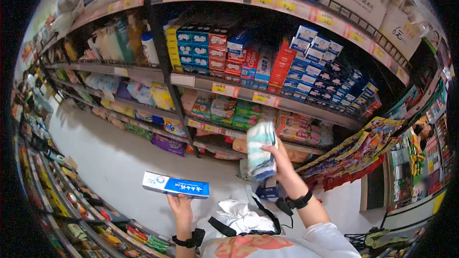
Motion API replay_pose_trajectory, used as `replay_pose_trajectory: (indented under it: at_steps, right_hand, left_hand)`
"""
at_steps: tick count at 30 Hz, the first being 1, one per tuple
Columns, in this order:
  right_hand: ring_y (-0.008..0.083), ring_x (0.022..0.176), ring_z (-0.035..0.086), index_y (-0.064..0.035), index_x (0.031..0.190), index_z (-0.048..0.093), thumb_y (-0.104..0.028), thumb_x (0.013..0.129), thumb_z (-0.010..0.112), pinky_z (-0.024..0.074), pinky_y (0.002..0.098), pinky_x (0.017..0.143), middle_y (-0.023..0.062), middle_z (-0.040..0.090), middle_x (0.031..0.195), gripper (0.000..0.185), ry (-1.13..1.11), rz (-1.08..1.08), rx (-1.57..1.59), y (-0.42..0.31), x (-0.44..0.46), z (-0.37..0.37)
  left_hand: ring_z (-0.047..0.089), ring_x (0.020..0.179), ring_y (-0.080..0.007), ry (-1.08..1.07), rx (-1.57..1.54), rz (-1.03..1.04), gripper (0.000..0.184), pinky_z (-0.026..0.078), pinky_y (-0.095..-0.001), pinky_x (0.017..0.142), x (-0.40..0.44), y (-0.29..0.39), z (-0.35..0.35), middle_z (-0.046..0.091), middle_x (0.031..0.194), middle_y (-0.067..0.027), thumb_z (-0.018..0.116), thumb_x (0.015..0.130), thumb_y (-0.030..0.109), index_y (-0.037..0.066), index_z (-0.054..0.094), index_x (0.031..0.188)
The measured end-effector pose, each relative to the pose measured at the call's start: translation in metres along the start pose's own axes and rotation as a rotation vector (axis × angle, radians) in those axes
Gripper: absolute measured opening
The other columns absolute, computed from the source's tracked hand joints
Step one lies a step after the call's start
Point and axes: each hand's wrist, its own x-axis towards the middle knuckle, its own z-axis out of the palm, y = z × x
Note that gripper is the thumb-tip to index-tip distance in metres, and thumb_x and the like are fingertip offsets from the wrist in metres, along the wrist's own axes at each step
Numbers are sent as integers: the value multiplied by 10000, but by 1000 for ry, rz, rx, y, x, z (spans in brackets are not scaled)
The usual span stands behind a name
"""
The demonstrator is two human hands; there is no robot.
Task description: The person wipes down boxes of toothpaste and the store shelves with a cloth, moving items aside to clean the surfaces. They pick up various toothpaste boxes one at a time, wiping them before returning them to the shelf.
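My left hand (180, 206) holds a long blue and white toothpaste box (176, 185) from below, its printed face turned up. On the right, my right hand (282, 158) grips a folded cloth (262, 150) with pale green, white and dark stripes. The cloth is in front of the lower shelf's edge. Stacks of toothpaste boxes (311, 71) in blue, white, red and teal fill the middle shelf ahead, above both hands. Both wrists wear black straps.
Price labels line the shelf rail (287, 5). Green and pink packages (222, 107) sit on the lower shelf. Colourful hanging packets (358, 143) are at the right. Another goods rack (71, 205) runs along the left. A white bag (241, 217) is near my body.
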Motion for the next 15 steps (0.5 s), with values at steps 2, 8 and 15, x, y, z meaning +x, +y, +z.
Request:
replay_pose_trajectory:
  at_steps: [2, 8, 15]
  right_hand:
    - [210, 1032, 608, -48, 1326, 432, -97, 787, 663, 520, 350, 858, 116, 590, 1156, 588, -165, 52, 4, -42, 0, 15]
    - [316, 1237, 477, -74, 1412, 378, -21, 803, 583, 398, 393, 1015, 186, 422, 1379, 645, -8, -1003, -633, -97, 44, 65]
    - [407, 1170, 473, -128, 1245, 522, 2, 795, 562, 435, 483, 944, 186, 388, 1408, 470, 423, -1336, -1174, -115, 128, 116]
  left_hand:
    - [531, 1118, -245, -17, -10, -3, 475, 527, -443, 880, 2, -6, -12, 429, 1298, -131, 488, 967, 49, 87, 279, 1391]
    - [541, 1092, -242, -56, 53, -87, 481, 536, -432, 844, -2, -9, -18, 452, 1275, -121, 528, 942, 46, 84, 306, 1367]
    - [555, 1047, -197, -162, 245, -119, 441, 574, -361, 734, -10, -14, -26, 516, 1189, -106, 592, 917, 76, 62, 371, 1298]
